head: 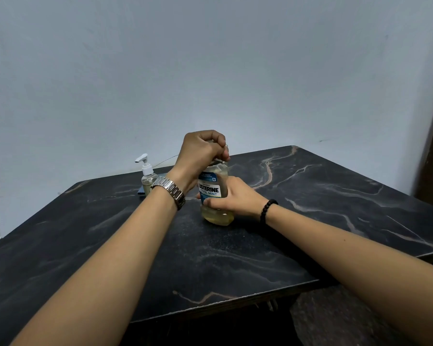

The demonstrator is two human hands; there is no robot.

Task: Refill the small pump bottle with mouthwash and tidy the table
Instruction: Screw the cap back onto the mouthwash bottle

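Right in front of the small pump bottle (148, 176), nearer to me on the dark marble-look table (335, 196), I'm steadying the big mouthwash bottle (214, 193), which is standing upright. I'm wrapping my right hand (231, 198) around its lower body, fingers curling over the label, while my left hand (200, 151) is clamping down over the top, fingers closing round what I take to be the cap; the cap itself is hiding under my knuckles, so I can't say whether it's loose or tight. I'm reading this as the opening step: getting the mouthwash uncapped before any pouring. The pump bottle is waiting just behind my left wrist, with its white pump head on and some pale liquid in the bottom, sitting beside something flat and blue that I can't quite make out. Next, I'm thinking, comes a firm twist up top while the right hand is bracing the body, then the pump head needs unscrewing too before I can pour.
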